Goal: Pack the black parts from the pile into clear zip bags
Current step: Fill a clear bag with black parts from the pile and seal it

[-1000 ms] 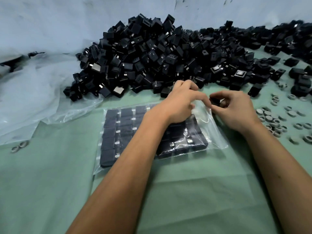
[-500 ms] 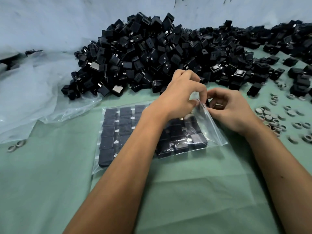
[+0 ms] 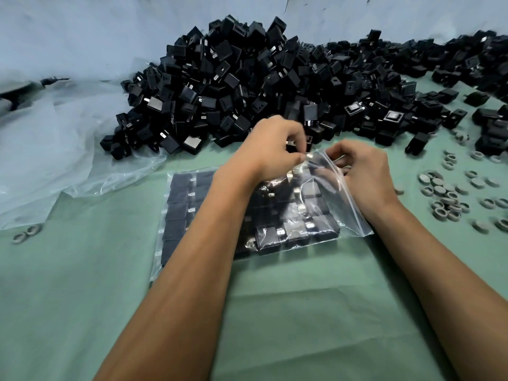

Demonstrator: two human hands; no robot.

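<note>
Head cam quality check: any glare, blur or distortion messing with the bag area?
Head view: glare streaks on the clear zip bag hide some packed parts; gray rings at the right edge are smeared; wide-angle bending curves the black parts pile and table edge; lighting soft, shadows faint; left hand and right hand sharp.

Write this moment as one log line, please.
step: bag mouth handling | left hand: pinches zip bag edge | right hand: grips bag edge | bag: holds rows of black parts | pile: behind
</note>
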